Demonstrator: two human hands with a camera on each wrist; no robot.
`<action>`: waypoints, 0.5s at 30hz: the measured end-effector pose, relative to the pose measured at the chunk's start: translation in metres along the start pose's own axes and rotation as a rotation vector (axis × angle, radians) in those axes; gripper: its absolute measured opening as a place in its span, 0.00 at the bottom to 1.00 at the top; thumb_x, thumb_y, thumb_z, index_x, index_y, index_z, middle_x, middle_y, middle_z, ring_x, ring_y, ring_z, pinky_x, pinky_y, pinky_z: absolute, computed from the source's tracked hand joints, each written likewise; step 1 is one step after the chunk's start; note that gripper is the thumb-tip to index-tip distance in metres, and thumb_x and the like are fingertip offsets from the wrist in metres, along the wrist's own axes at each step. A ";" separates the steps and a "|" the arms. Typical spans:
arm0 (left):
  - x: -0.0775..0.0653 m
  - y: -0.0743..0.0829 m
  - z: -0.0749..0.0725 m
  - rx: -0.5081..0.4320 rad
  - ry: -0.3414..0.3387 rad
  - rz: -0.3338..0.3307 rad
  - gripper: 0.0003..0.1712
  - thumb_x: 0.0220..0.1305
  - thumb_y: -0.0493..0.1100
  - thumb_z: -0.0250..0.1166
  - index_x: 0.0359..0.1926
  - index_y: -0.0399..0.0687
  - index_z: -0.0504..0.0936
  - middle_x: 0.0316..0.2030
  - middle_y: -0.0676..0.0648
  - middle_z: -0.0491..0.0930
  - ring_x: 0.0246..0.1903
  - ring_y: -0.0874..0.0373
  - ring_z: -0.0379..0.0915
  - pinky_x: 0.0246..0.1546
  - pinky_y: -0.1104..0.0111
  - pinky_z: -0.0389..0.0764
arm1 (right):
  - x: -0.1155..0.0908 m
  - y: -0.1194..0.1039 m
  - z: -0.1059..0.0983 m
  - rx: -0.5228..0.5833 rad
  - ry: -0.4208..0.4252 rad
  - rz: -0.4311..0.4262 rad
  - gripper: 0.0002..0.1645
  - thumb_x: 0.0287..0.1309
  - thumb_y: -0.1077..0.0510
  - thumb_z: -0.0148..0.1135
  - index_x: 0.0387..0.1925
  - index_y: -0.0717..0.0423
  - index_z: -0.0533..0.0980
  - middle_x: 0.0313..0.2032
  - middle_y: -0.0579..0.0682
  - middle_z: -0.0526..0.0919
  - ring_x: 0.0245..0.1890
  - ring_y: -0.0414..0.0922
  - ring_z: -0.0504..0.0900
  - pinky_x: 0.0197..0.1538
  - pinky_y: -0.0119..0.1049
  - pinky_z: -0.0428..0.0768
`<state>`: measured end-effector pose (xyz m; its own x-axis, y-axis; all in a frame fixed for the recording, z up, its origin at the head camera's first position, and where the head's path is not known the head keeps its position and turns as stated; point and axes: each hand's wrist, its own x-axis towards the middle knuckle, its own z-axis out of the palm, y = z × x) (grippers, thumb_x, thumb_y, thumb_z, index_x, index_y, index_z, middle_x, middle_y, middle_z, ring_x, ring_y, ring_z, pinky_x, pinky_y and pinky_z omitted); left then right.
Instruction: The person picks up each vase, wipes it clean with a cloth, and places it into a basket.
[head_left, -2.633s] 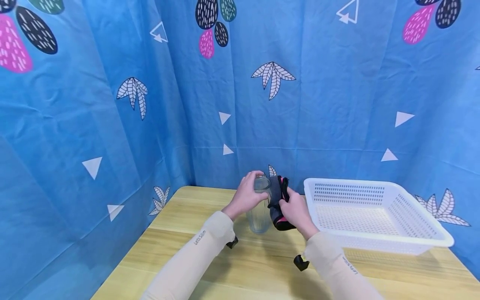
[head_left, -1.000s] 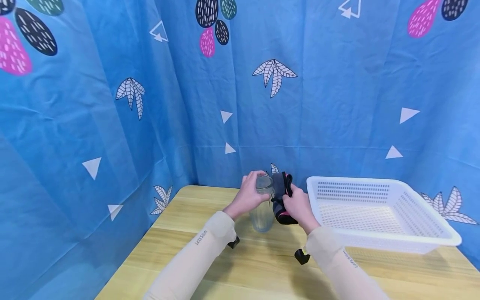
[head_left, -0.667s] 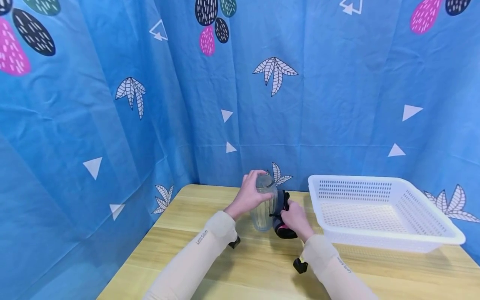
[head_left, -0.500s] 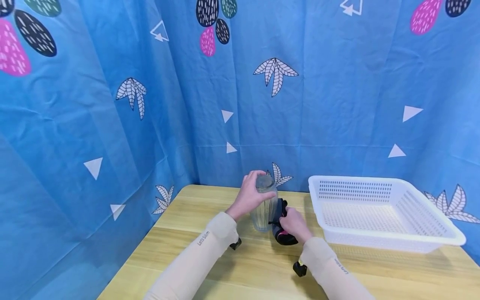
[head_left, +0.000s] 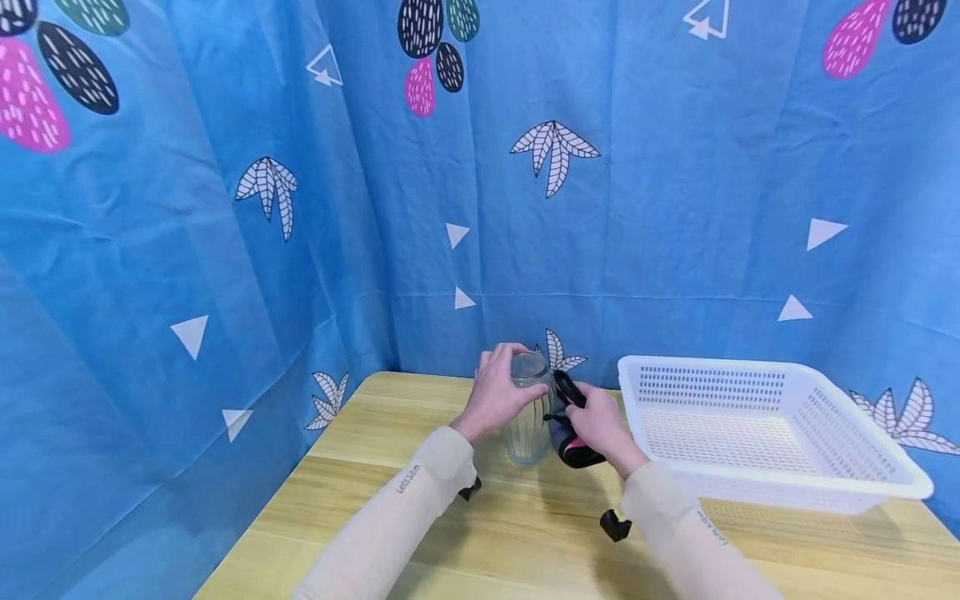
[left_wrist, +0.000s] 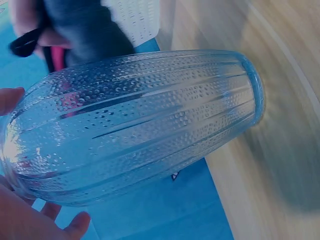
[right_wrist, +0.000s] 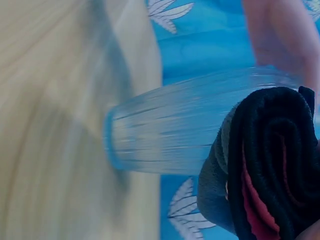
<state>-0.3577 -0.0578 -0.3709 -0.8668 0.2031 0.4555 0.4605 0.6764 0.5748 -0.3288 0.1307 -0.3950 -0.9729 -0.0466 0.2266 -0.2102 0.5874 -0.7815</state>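
The left hand (head_left: 495,396) curls its fingers round a glass vase (head_left: 527,435) upright on the bench (head_left: 337,450); just beside, at three o'clock, the right hand (head_left: 602,422) pinches a rolled cloth (head_left: 574,451).

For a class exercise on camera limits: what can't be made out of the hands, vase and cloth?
Head: the right hand's lower fingers, behind its own back.
Left wrist: most of the left hand, cut off by the edges.
Right wrist: part of the vase, behind the cloth.
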 end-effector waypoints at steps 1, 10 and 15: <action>0.000 0.000 -0.001 0.007 -0.006 -0.003 0.38 0.57 0.58 0.74 0.64 0.55 0.69 0.62 0.53 0.72 0.60 0.53 0.60 0.60 0.54 0.69 | 0.000 -0.005 -0.004 0.010 0.008 -0.003 0.29 0.63 0.65 0.55 0.66 0.59 0.73 0.51 0.67 0.83 0.36 0.51 0.85 0.40 0.42 0.82; 0.002 0.005 -0.006 -0.035 -0.071 0.003 0.41 0.54 0.50 0.72 0.68 0.53 0.68 0.66 0.50 0.71 0.63 0.49 0.62 0.62 0.54 0.70 | 0.002 -0.044 -0.029 0.131 0.091 -0.102 0.33 0.65 0.63 0.54 0.72 0.49 0.68 0.60 0.63 0.79 0.48 0.54 0.83 0.46 0.46 0.83; 0.002 0.007 -0.006 -0.053 -0.095 0.003 0.41 0.54 0.48 0.71 0.69 0.54 0.67 0.67 0.50 0.70 0.66 0.48 0.61 0.65 0.54 0.68 | 0.006 -0.040 -0.024 0.087 0.082 -0.057 0.31 0.65 0.62 0.53 0.70 0.49 0.69 0.55 0.64 0.82 0.48 0.56 0.82 0.46 0.46 0.82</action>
<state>-0.3549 -0.0573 -0.3621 -0.8785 0.2732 0.3918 0.4704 0.6375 0.6101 -0.3242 0.1265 -0.3483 -0.9485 -0.0095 0.3165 -0.2763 0.5131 -0.8126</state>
